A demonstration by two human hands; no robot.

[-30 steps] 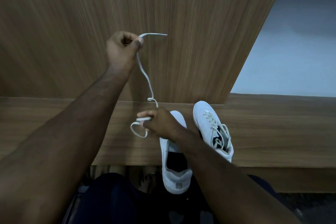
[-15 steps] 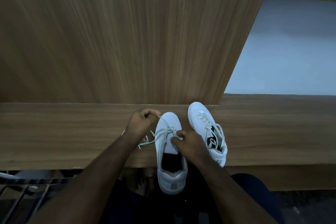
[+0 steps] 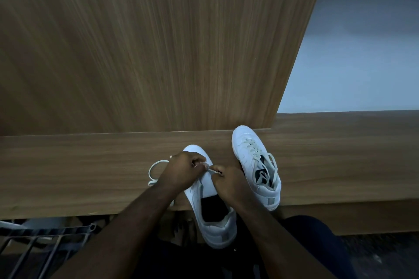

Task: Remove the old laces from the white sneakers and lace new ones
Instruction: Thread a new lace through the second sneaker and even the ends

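1. Whereas a second ago the left hand (image 3: 181, 171) was raised high against the wooden panel (image 3: 158, 47) with the lace (image 3: 156, 172) drawn up taut, it now sits low over the toe half of the near sneaker (image 3: 208, 199), fingers curled.
2. Its thumb and forefinger pinch a short bit of the lace right at the shoe's front.
3. The right hand (image 3: 229, 184) has shifted from the sneaker's left side to its tongue; its fingers are curled too, and the fingertips pinch the same lace just beside the left hand, the two hands almost touching.
4. The slack of the lace, earlier a small loop hanging by the right hand, now lies as a wider loop on the wooden ledge (image 3: 68, 172), left of the left wrist.
5. The near sneaker lies toe-forward on the ledge with its heel overhanging the edge, much as before.
6. The second sneaker (image 3: 256, 165), still laced, rests just to the right, toe against the panel's foot.
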